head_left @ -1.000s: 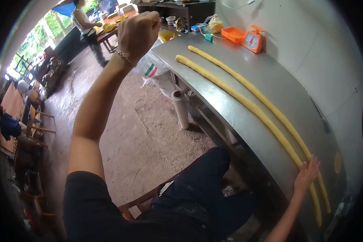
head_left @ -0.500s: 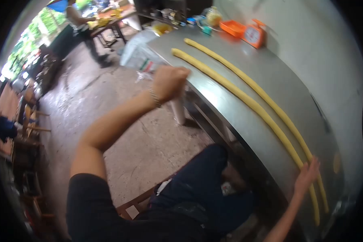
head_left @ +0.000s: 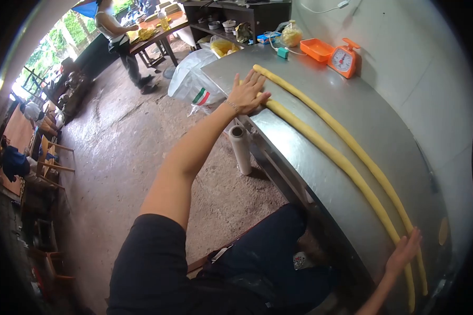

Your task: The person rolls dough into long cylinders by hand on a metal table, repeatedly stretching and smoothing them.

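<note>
Two long yellow dough ropes lie side by side along the metal table (head_left: pixel 383 131). My left hand (head_left: pixel 247 95) rests spread over the far end of the nearer dough rope (head_left: pixel 320 140), covering part of it. Toward the near end, my right hand (head_left: pixel 403 253) lies on the same rope with its fingers stretched out, the fingertips reaching the farther dough rope (head_left: pixel 347 137). Both ropes continue past my right hand toward the table's near end.
An orange kitchen scale (head_left: pixel 343 59) and an orange tray (head_left: pixel 317 50) stand by the wall. A plastic bag (head_left: pixel 192 79) hangs at the table's far end, above a white roll (head_left: pixel 240 149). Another person (head_left: pixel 122 44) stands at a distant table.
My left hand was raised and curled beside the table edge; now it is opened flat on the nearer rope's far end. My right hand stays on the ropes. The view has shifted slightly.
</note>
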Available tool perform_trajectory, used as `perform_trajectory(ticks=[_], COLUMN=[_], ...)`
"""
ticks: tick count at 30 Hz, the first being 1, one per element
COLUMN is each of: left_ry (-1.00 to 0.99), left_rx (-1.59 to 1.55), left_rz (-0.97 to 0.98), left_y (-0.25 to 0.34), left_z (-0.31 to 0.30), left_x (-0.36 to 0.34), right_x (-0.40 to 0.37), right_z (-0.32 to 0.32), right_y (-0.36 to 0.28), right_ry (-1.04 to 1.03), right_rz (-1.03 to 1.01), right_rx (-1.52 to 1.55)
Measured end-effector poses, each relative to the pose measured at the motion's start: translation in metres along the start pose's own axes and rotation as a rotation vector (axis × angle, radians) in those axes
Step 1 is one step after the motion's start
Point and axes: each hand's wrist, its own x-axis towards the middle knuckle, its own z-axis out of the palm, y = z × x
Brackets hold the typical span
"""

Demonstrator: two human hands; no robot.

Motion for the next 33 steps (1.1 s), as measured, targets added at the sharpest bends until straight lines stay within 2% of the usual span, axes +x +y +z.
perform_trajectory(ticks=[5,8,12,17,21,25,28,33], left_ry=[-0.043,-0.048,-0.107,-0.214,-0.164,0.162,0.278,-0.014], left_rx=[0.025,0.204,0.089,0.029,0.004,-0.085,-0.158,0.021], left_rz=[0.035,0.051,0.031,-0.056,-0.1,-0.022,-0.047,0.009], left_y=[-0.007,-0.009,-0.018,-0.036,-0.052,-0.053,-0.054,-0.061], left_z=[-0.018,-0.025,-0.016,-0.005,0.018,0.03,0.038,0.021], left_x=[-0.048,-0.06,-0.036,0.034,0.09,0.125,0.123,0.07], right_x=[-0.002,-0.003,0.0,0.001,0.001,0.002,0.002,0.001], right_z=[0.0,-0.001,0.0,0.001,-0.007,-0.005,-0.003,-0.004], right_y=[0.0,0.0,0.002,0.005,-0.007,-0.007,-0.001,-0.005], right_ry=[0.025,0.016,-0.007,-0.019,-0.043,-0.061,-0.056,-0.047], right_rz=[-0.028,-0.036,-0.034,0.011,0.058,0.083,0.059,0.061], right_rx=[0.026,0.022,-0.01,-0.049,-0.048,-0.044,-0.038,-0.013])
